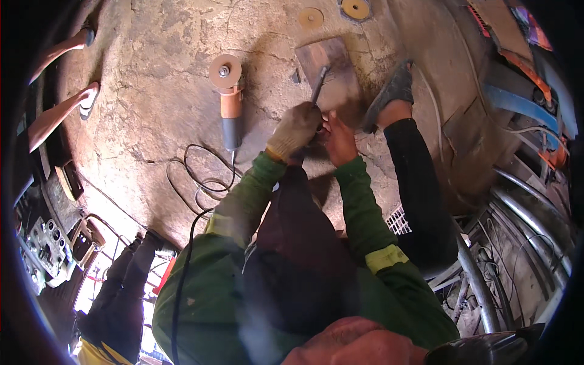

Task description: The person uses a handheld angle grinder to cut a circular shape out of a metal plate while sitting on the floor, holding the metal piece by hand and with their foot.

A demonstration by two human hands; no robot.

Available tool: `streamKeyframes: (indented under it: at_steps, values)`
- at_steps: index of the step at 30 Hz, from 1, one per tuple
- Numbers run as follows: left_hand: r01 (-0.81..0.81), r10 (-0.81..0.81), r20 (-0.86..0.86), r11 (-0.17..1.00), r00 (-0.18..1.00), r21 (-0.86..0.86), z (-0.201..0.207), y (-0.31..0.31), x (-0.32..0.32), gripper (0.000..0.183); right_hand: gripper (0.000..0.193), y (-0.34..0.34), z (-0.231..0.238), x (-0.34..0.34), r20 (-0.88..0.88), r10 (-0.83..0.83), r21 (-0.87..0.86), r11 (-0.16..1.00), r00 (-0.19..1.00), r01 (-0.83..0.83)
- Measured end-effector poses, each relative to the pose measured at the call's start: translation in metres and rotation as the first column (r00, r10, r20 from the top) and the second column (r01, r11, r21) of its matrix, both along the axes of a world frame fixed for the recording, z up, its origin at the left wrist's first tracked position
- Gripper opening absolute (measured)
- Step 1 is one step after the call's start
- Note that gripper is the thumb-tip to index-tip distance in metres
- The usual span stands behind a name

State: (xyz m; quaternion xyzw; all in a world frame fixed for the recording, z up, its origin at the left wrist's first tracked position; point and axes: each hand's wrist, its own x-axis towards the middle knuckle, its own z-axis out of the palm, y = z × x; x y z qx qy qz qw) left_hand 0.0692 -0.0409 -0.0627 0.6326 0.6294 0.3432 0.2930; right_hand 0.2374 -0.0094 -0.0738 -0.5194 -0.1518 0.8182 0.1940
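Note:
My left hand [294,130], in a pale work glove, is closed round a slim dark metal rod [319,87]. The rod points away from me, its far end over a flat brownish metal plate [344,82] on the floor. Right beside the glove is my bare right hand [342,141], its fingers curled in close to the left hand; what they pinch is hidden. An angle grinder [230,108] with an orange and grey body lies to the left of my hands, its brown disc [224,71] facing up.
The grinder's black cord [193,176] loops on the cracked concrete floor [152,79] and runs over my left side. Two loose round discs, one tan [311,18] and one yellowish [355,8], lie beyond the plate. Metal pipes [529,225] crowd the right; other people's legs [61,118] show left.

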Motion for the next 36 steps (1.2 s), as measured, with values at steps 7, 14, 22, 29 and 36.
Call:
streamKeyframes:
  at_steps: [7,14,22,29,36]
  values:
    - [-0.081,0.166,0.167,0.900,0.972,-0.428,-0.043,-0.013,0.037,0.028,0.049,-0.014,-0.015,-0.004,-0.091,-0.101,-0.162,0.983,0.991,0.085]
    - [-0.002,0.043,0.105,0.932,0.994,-0.363,-0.069,-0.010,0.050,0.031,0.057,-0.015,-0.016,-0.001,-0.198,-0.235,-0.287,0.942,0.952,0.173]
    - [0.211,-0.226,-0.053,0.957,0.973,-0.199,-0.116,-0.002,0.030,0.033,0.082,-0.003,-0.051,-0.020,0.148,-0.060,-0.144,0.986,0.987,0.081]
    - [0.316,-0.244,0.297,0.922,0.923,-0.224,-0.073,-0.006,-0.027,0.029,0.077,-0.002,-0.013,-0.056,0.385,0.074,-0.013,0.997,0.920,-0.075]
    - [0.419,0.499,0.866,0.780,0.029,-0.464,0.028,-0.004,-0.037,0.047,0.046,-0.014,0.029,-0.024,-0.322,-0.097,0.041,0.992,0.942,0.116]
